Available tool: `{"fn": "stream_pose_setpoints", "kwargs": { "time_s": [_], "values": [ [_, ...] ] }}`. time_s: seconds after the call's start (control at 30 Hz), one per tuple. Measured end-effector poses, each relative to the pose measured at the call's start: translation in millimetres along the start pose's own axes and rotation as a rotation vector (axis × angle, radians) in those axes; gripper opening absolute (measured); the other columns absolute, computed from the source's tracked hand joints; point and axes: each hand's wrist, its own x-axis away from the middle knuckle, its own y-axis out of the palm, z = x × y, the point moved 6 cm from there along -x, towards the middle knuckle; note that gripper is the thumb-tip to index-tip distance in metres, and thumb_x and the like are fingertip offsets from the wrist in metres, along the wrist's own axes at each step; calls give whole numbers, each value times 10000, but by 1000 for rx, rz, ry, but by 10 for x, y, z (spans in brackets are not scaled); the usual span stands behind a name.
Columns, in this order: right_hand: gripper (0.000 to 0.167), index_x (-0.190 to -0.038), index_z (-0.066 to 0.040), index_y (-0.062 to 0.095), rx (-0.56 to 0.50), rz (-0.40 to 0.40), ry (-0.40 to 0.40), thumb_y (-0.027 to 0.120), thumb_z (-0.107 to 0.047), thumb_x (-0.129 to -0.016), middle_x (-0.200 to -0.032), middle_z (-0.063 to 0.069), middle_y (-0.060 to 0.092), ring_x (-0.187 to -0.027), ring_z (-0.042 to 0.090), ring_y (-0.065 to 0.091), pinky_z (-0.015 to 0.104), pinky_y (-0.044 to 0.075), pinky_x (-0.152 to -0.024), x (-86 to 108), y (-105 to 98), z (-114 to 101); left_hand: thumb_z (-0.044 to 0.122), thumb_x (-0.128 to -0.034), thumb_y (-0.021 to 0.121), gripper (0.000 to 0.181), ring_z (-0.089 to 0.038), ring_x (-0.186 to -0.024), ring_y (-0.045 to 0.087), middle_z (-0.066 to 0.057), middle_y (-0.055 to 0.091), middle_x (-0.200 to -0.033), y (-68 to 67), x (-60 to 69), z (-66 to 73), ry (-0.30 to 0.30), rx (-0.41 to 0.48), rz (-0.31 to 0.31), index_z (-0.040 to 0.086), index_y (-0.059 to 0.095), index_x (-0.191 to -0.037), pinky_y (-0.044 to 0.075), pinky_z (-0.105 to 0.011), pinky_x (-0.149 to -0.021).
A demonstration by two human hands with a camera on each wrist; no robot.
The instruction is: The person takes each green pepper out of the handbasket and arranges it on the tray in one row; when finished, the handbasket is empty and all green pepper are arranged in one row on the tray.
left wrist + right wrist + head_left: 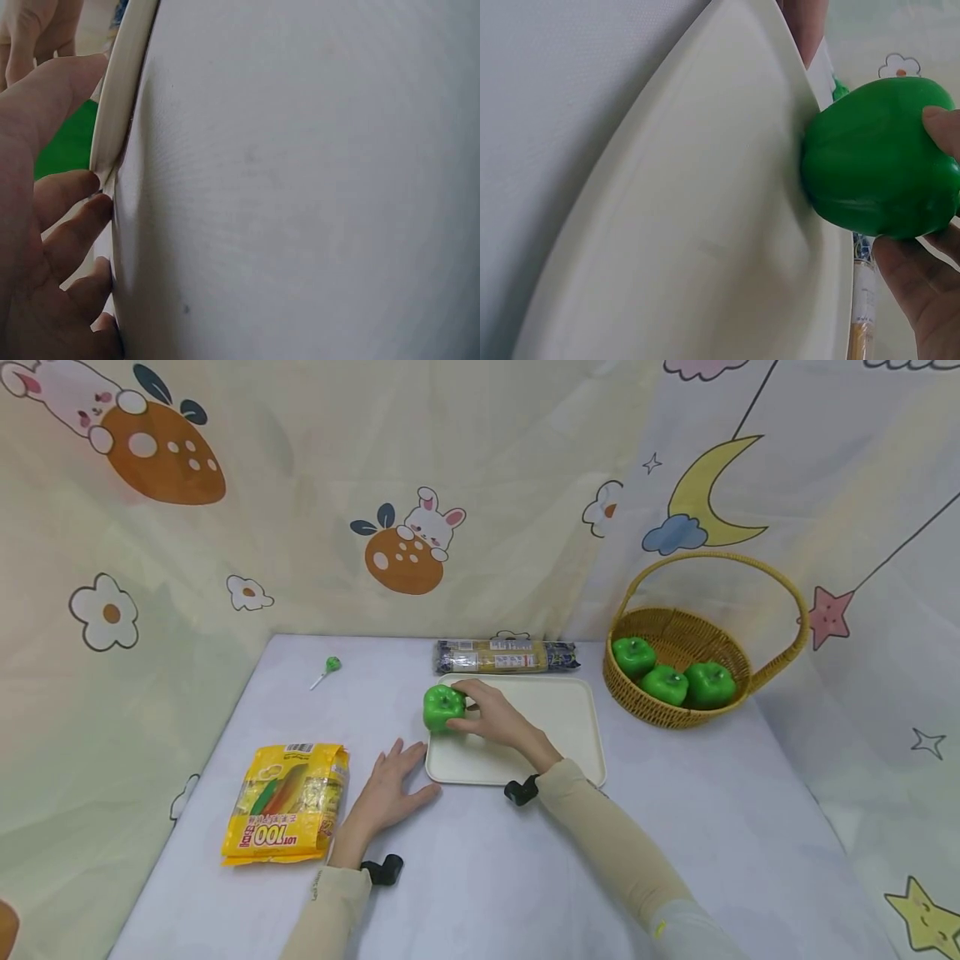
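Note:
A green pepper (443,708) is at the left side of the white tray (551,710), over its rim. My right hand (498,718) holds it from the right; in the right wrist view thumb and fingers lie on either side of the pepper (881,161). My left hand (388,789) rests palm down by the tray's lower left corner, fingers spread. In the left wrist view, fingertips of the left hand (64,232) are at the tray rim (124,82), and part of the green pepper (67,146) shows behind them.
A wicker basket (660,714) with several green peppers stands at the back right. Behind the tray lies a long noodle-like packet (510,657). On the left are a yellow snack bag (288,802) and a green lollipop (333,665).

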Motion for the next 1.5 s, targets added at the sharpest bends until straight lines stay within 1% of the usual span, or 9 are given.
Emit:
{"fn": "stream_pose_setpoints", "kwargs": {
  "time_s": [0.17,0.33,0.5,0.87,1.03,1.13,1.2,1.4,1.5],
  "values": [
    [669,-1437,-66,494,16,-2,7,771,-329,-888,-1447,116,554,-1279,259,590,358,572,-1044,-1,4,-3,519,-898,696,804,-330,-1587,147,-46,391,-1625,-2,-1,15,0,9,-4,190,379,-1560,76,-569,-1315],
    [723,-1456,-48,471,27,-6,28,781,-347,-876,-1470,120,538,-1266,274,598,417,539,-1085,11,-1,12,509,-898,702,799,-336,-1587,147,-48,394,-1622,6,-4,21,1,12,-8,193,383,-1558,74,-573,-1314],
    [767,-1458,-26,461,32,5,33,793,-373,-860,-1480,121,523,-1294,291,577,466,498,-1129,22,-22,21,511,-900,699,795,-339,-1586,149,-50,402,-1618,22,-11,26,4,7,-12,185,390,-1555,76,-574,-1314],
    [806,-1468,-45,448,40,11,23,811,-386,-835,-1470,119,530,-1304,298,573,488,477,-1147,54,-68,-26,491,-905,701,790,-350,-1585,145,-61,394,-1622,15,35,23,-1,21,1,164,390,-1553,78,-587,-1309],
    [814,-1480,-69,431,-1,34,55,806,-399,-837,-1475,143,517,-1317,363,553,498,522,-1090,138,-168,-10,495,-901,704,792,-347,-1584,151,-58,399,-1619,2,34,18,4,21,8,168,393,-1552,84,-583,-1310],
    [808,-1484,-56,420,-34,51,69,797,-384,-849,-1478,156,501,-1312,400,543,514,536,-1065,204,-236,37,497,-900,706,795,-349,-1584,150,-63,398,-1620,-5,34,21,3,22,6,166,393,-1552,84,-584,-1309],
    [799,-1488,-50,414,-34,64,74,786,-377,-861,-1487,154,491,-1309,407,541,520,538,-1060,251,-291,76,499,-900,706,795,-342,-1586,147,-60,395,-1621,-5,32,21,-1,24,3,172,391,-1553,78,-579,-1311],
    [779,-1497,-73,417,-34,123,89,782,-358,-871,-1468,169,505,-1308,410,537,551,529,-1060,395,-530,196,509,-899,705,797,-333,-1588,144,-51,390,-1624,-6,24,20,-3,33,1,182,390,-1553,71,-569,-1315],
    [777,-1502,-74,414,-28,148,105,776,-358,-876,-1485,178,495,-1326,396,523,557,522,-1066,461,-670,252,504,-898,706,795,-347,-1584,152,-61,394,-1621,-8,17,16,8,27,7,176,393,-1552,79,-578,-1311]
  ]
}}
